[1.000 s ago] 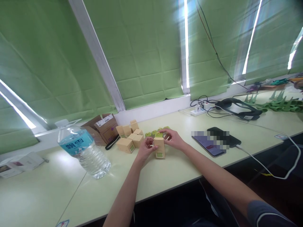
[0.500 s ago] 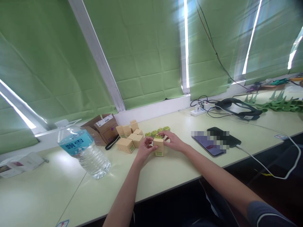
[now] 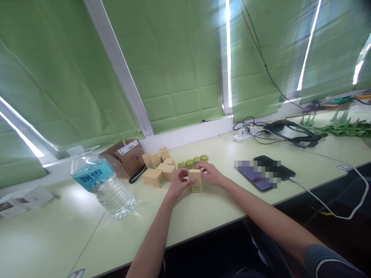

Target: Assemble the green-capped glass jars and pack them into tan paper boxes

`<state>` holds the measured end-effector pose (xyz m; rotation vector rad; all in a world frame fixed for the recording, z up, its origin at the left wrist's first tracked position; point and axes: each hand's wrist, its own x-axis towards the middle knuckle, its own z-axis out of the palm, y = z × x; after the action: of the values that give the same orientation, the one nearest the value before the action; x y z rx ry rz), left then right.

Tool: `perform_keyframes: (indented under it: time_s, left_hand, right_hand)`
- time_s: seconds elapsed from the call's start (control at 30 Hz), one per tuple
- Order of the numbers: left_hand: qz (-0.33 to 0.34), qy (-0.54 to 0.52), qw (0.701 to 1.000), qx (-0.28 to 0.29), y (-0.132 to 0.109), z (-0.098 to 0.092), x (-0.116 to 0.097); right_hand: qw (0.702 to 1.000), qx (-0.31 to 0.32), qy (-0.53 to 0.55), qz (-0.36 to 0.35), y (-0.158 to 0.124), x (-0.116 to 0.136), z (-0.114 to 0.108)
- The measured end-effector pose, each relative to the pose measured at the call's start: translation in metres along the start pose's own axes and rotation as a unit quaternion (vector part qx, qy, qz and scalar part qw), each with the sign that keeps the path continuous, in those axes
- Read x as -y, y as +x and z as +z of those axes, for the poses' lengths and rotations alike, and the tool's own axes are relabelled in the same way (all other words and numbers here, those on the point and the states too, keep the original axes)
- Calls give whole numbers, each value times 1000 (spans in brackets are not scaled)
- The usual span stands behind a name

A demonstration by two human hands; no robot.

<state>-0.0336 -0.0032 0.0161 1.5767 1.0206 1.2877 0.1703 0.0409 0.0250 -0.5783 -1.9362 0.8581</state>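
Note:
A small tan box (image 3: pixel 196 180) with a green-grey label near its base stands upright on the table between my hands. My left hand (image 3: pixel 179 182) is closed on its left side, the thumb lying against the front face. On the right edge near the top, the fingers of my right hand (image 3: pixel 212 175) are curled against the box; their tips are partly hidden behind it. Just beyond sits a row of several small green cases (image 3: pixel 189 163) with yellowish tops. To the left, several more tan boxes (image 3: pixel 153 177) are grouped, some with raised flaps.
A large water bottle (image 3: pixel 106 185) and an open brown carton (image 3: pixel 126 156) stand left. Two phones (image 3: pixel 256 177) lie right, one cabled. Behind them are a power strip (image 3: pixel 242 136) and a black headset (image 3: pixel 292 132). Green spiky parts (image 3: pixel 344 125) lie far right.
The green case with a ring that showed behind the top of the held box is no longer visible there. The box and both hands have shifted slightly right.

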Motion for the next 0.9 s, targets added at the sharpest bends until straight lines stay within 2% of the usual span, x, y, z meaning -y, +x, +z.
perform_keyframes:
  time_s: [0.3,0.5,0.73,0.9]
  left_hand:
    - [-11,-7,1000,1,-1,2,-4]
    - [7,-50,999,9,-2,2,-13]
    - [23,-88,995,-43,-1,-6,-9]
    - [-7,-79,995,-52,1,-7,-2]
  right_hand:
    - [999,8,-48,4,1,-3,-1]
    - [997,4,-72,12,1,-4,0]
    - [998,3,-63,26,0,-2,-1]
    - [997,30,-70,9,-1,-4,-1]
